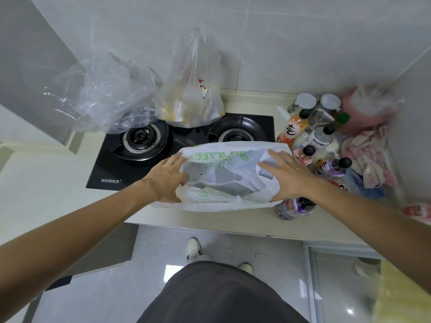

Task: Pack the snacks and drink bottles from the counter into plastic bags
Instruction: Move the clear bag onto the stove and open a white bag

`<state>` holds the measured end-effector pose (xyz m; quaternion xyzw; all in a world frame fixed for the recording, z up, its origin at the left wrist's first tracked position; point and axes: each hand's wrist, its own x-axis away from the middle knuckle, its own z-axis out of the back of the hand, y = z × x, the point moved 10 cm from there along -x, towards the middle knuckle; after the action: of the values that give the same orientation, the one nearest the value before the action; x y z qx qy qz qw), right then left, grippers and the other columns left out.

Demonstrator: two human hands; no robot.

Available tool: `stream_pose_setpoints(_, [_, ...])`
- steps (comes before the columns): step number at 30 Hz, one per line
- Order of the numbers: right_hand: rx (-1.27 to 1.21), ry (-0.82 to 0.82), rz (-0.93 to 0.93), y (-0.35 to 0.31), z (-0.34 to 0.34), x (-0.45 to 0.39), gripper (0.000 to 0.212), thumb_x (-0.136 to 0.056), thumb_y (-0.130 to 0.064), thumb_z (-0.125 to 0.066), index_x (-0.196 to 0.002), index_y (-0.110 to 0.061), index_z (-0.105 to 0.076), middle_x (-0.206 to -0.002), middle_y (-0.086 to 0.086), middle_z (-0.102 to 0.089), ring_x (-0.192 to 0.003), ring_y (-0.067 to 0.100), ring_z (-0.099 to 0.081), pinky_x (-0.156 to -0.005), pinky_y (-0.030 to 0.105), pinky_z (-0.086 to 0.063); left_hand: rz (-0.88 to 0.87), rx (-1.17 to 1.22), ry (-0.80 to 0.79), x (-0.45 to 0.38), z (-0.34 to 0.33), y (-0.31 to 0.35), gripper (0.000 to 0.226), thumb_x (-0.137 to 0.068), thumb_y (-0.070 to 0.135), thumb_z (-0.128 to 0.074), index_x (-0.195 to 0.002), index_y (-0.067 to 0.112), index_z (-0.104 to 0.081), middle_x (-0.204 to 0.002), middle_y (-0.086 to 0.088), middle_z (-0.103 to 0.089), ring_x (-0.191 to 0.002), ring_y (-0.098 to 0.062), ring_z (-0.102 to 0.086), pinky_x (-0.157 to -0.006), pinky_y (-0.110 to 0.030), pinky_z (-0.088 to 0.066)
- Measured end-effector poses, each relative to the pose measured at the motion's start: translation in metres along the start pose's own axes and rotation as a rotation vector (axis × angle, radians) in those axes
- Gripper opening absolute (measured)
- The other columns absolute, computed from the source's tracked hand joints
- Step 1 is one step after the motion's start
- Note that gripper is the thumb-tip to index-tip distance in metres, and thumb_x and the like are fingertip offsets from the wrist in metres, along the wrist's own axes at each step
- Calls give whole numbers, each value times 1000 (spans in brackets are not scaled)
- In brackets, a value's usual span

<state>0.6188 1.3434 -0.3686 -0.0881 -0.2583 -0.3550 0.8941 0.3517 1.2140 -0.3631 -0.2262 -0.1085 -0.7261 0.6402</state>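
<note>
A white plastic bag (224,180) with green print lies open on the counter's front edge, partly over the stove. My left hand (166,178) pinches its left rim, thumb inside the mouth. Over the bag's right side my right hand (290,176) rests with straight, spread fingers. Just right of the bag stand drink bottles with black caps: an orange one (292,129), a clear one (321,136), a pink one (304,156) and a purple one (333,169). Another purple bottle (295,209) lies below my right wrist. A clear bag of snacks (189,101) stands at the back of the stove.
A black two-burner gas stove (140,164) fills the counter's middle. An empty crumpled clear bag (105,96) sits over its left burner. White-lidded jars (305,101), a pink bag (368,108) and a pink cloth (370,155) crowd the right corner. Tiled wall behind.
</note>
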Motion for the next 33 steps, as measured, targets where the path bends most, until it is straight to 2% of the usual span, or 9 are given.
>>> stream_pose_setpoints(2, [5,41,36,-3,0,2,104,-66,-76,-76,-155,-39,-35,-170,0,-8,-153,34,-9,-122,50,-20,-37,100,28,4,-1,3,58,-86,77,-43,-101,31,-75,-166,-7,-18,-156,-27,-6,-122,-38,-22])
stream_pose_setpoints(5, [-13,169,38,-5,10,1,75,-80,-65,-72,-143,-27,-55,-157,-3,-38,-143,25,-30,-115,44,-31,-73,182,170,1,3,5,102,-87,78,4,-85,22,-81,-158,2,-40,-153,-21,-21,-113,-37,-33])
stream_pose_setpoints(9, [-13,365,76,-23,19,-4,47,-85,-41,-76,-124,-15,-67,-130,-1,-56,-125,25,-48,-96,39,-43,-117,81,235,-16,-12,6,47,-101,55,-42,-111,25,-77,-152,2,-44,-150,-26,-26,-107,-39,-38])
stream_pose_setpoints(12, [9,400,127,-43,9,-17,47,-78,-29,-83,-120,-13,-67,-133,4,-57,-127,31,-49,-104,46,-42,-168,66,225,-27,-20,13,30,-94,42,-65,-121,29,-67,-155,4,-39,-150,-29,-24,-109,-42,-39])
stream_pose_setpoints(16, [-9,250,174,-62,-20,-38,73,-82,-27,-80,-148,-23,-48,-158,-3,-40,-148,28,-30,-122,54,-19,-234,32,80,-42,-41,22,42,-98,36,-59,-139,39,-54,-163,16,-24,-154,-26,-10,-117,-40,-25])
stream_pose_setpoints(19, [14,82,105,-56,-50,-49,97,-84,-53,-75,-161,-33,-20,-170,-5,-18,-153,31,-21,-124,53,-13,-118,0,0,-51,-55,9,66,-91,56,-62,-150,36,-41,-163,9,-24,-154,-29,-10,-123,-44,-16])
stream_pose_setpoints(24, [-9,-95,-6,-33,-78,-46,111,-78,-73,-65,-160,-36,1,-167,-3,-25,-144,31,-40,-118,54,-27,38,-8,-87,-50,-77,-9,101,-75,74,-68,-157,35,-23,-164,5,-26,-156,-32,-4,-126,-51,-7])
stream_pose_setpoints(30, [-17,-257,-31,-32,-92,-36,120,-79,-51,-75,-156,-44,17,-163,9,-12,-132,43,-47,-87,45,-49,-44,-46,-163,-43,-94,5,102,-82,67,-62,-160,37,-3,-169,-4,-12,-155,-41,6,-124,-60,-5])
stream_pose_setpoints(33, [-4,-309,-49,-27,-96,-34,113,-79,-54,-71,-160,-42,7,-162,10,-14,-130,41,-50,-92,48,-53,-80,-87,-174,-41,-90,9,97,-84,72,-57,-160,39,-6,-169,-6,-10,-155,-43,5,-123,-62,-6])
